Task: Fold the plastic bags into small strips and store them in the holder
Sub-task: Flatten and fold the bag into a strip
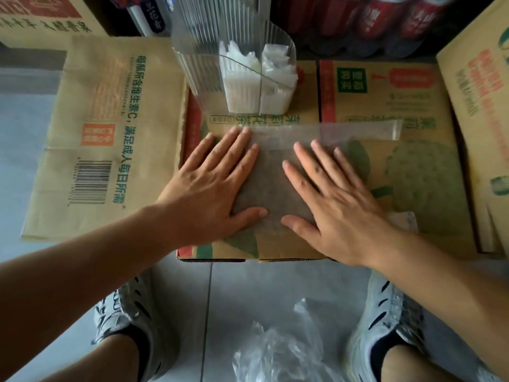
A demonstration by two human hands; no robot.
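Note:
A clear plastic bag (271,186) lies flat on a cardboard box (399,172), with a handle strip (360,130) stretching right along its far edge. My left hand (212,186) presses flat on the bag's left side, fingers straight and spread. My right hand (333,199) presses flat on its right side the same way. Behind the bag stands a clear ribbed holder (234,56) with several folded white bags (264,78) inside.
A flattened carton (104,128) lies to the left and another carton (479,106) leans at the right. Crumpled clear bags (281,351) sit on the floor between my shoes. Red bottles (371,20) stand behind the box.

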